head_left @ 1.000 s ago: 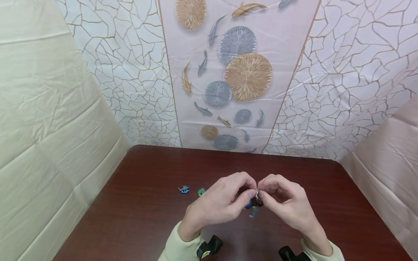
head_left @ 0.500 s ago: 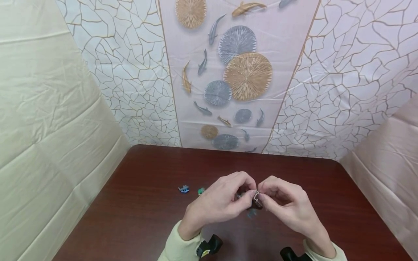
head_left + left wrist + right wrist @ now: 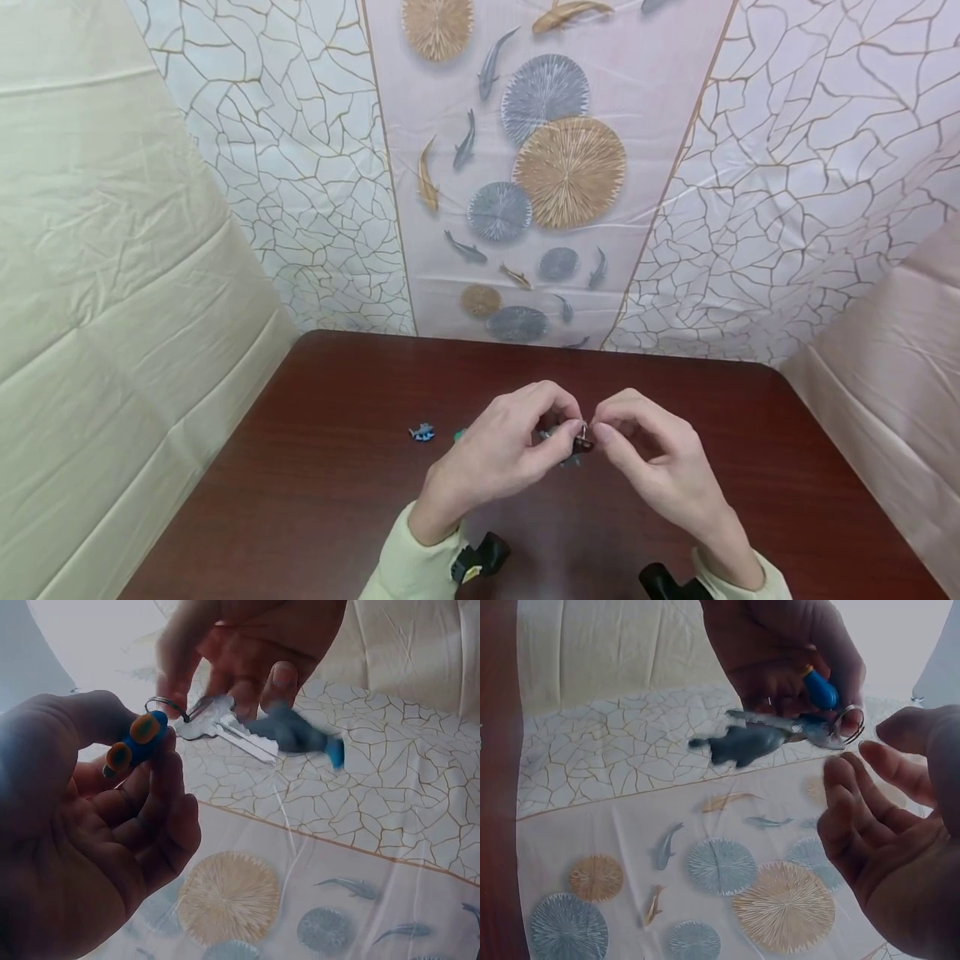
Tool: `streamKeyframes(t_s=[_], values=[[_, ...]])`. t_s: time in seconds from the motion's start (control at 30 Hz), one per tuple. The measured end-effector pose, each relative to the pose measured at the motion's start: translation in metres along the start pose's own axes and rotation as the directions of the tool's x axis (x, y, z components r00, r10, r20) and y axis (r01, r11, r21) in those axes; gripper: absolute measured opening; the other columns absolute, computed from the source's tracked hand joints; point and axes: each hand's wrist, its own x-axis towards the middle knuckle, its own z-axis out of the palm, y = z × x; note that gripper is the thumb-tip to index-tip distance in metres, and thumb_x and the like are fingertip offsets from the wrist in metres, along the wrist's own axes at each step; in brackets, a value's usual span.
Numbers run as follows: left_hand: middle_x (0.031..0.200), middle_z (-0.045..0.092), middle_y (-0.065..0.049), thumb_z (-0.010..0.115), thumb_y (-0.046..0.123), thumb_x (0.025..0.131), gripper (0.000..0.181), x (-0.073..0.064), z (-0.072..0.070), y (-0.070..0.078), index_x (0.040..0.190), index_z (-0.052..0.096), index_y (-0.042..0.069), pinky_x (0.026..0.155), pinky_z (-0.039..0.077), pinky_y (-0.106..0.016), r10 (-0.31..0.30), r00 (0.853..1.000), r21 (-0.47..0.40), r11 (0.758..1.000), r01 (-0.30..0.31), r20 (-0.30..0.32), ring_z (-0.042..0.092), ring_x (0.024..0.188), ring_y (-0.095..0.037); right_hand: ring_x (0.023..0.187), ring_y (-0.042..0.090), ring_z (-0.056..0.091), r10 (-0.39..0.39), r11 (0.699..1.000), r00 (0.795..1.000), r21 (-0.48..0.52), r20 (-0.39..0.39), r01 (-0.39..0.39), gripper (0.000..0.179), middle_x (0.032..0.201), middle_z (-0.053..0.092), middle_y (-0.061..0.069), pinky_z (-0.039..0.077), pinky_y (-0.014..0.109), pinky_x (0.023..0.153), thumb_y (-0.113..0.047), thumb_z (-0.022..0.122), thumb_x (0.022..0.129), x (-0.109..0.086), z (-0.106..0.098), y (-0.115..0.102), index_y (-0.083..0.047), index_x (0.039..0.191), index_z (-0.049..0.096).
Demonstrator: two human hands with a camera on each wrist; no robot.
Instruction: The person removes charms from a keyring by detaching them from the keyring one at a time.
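My left hand [image 3: 502, 450] holds a keyring bunch up over the table, pinching a blue charm with orange spots [image 3: 142, 735] between thumb and fingers. On the metal ring [image 3: 862, 727] hang a silver key [image 3: 251, 742] and a dark grey-teal figure charm [image 3: 746, 744], blurred in the wrist views. A small dark brown piece [image 3: 582, 446] shows under the left fingertips in the head view. Just right of the ring is my right hand [image 3: 660, 454], its thumb and fingers loosely bent. In the right wrist view its fingertips stand slightly apart from the ring, with nothing visible between them.
A small blue figure [image 3: 422, 432] lies on the brown table [image 3: 315, 483], left of the hands. Beside it a green piece [image 3: 459, 434] is mostly hidden behind the left hand. A patterned cloth [image 3: 558, 267] hangs behind the table.
Both hands have risen a little, and the bunch has come up with the left hand. My right fingertips, earlier at the ring, have drawn slightly away to the right.
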Motion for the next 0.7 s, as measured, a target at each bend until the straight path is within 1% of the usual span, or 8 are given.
streamKeyframes(t_s=[0.13,0.2,0.3,0.43,0.57,0.63,0.7], values=[[0.086,0.060,0.004,0.059,0.012,0.096,0.002,0.001,0.002,-0.003,0.095,0.061,0.011,0.070,0.044,-0.010,0.026,1.000,0.024,0.999,-0.025,-0.010,0.052,0.078,-0.002,0.063,0.003,0.048,0.017,0.997,0.999,-0.081,0.027,-0.015,0.020,0.080,0.054,0.000,0.037,0.015,0.046,0.012,0.071,0.079,-0.003,0.000,0.004,-0.003,0.087,0.061],[0.088,0.060,0.004,0.059,0.011,0.096,0.002,0.001,0.003,-0.003,0.096,0.061,0.011,0.071,0.046,-0.012,0.046,0.999,0.039,0.998,-0.046,-0.010,0.052,0.080,-0.003,0.060,0.001,0.046,0.034,0.992,0.999,-0.119,0.038,-0.029,0.025,0.078,0.053,-0.002,0.036,0.014,0.045,0.014,0.073,0.076,-0.004,0.000,0.006,-0.005,0.087,0.061],[0.089,0.061,0.004,0.061,0.010,0.095,0.003,0.001,0.003,-0.003,0.098,0.061,0.012,0.073,0.045,-0.011,0.071,0.997,0.069,0.995,-0.070,-0.011,0.052,0.081,-0.003,0.058,0.001,0.045,0.033,0.988,0.999,-0.153,0.035,-0.027,0.027,0.076,0.052,-0.003,0.035,0.013,0.045,0.016,0.072,0.075,-0.003,0.001,0.005,-0.005,0.088,0.062],[0.090,0.061,0.005,0.062,0.011,0.095,0.004,0.001,0.003,-0.004,0.098,0.061,0.013,0.075,0.041,-0.008,0.076,0.997,0.084,0.994,-0.075,-0.012,0.052,0.082,-0.003,0.062,0.001,0.047,-0.006,0.989,1.000,-0.146,0.029,0.010,0.028,0.075,0.053,-0.002,0.037,0.013,0.046,0.019,0.069,0.075,0.002,0.002,0.000,-0.005,0.089,0.065],[0.088,0.060,0.005,0.060,0.012,0.096,0.001,0.001,0.003,-0.005,0.097,0.061,0.012,0.072,0.042,-0.009,0.076,0.997,0.070,0.995,-0.075,-0.016,0.051,0.080,-0.002,0.065,0.002,0.047,-0.057,0.990,0.998,-0.126,0.028,0.060,0.024,0.074,0.054,-0.001,0.036,0.015,0.048,0.017,0.069,0.076,0.008,0.003,-0.006,-0.004,0.086,0.066],[0.087,0.059,0.005,0.059,0.012,0.097,0.002,0.001,0.002,-0.006,0.097,0.061,0.012,0.070,0.043,-0.010,0.077,0.997,0.063,0.995,-0.075,-0.020,0.050,0.079,-0.002,0.064,0.002,0.047,-0.061,0.993,0.997,-0.094,0.043,0.065,0.024,0.074,0.054,-0.001,0.036,0.016,0.047,0.018,0.068,0.076,0.008,0.004,-0.008,-0.003,0.085,0.065],[0.086,0.058,0.005,0.058,0.013,0.098,0.003,0.001,0.002,-0.007,0.096,0.061,0.011,0.067,0.044,-0.011,0.078,0.997,0.047,0.996,-0.077,-0.018,0.049,0.077,-0.001,0.063,0.002,0.046,-0.038,0.996,0.997,-0.078,0.063,0.043,0.026,0.073,0.054,-0.002,0.037,0.014,0.047,0.020,0.067,0.076,0.007,0.003,-0.007,-0.004,0.084,0.064]])
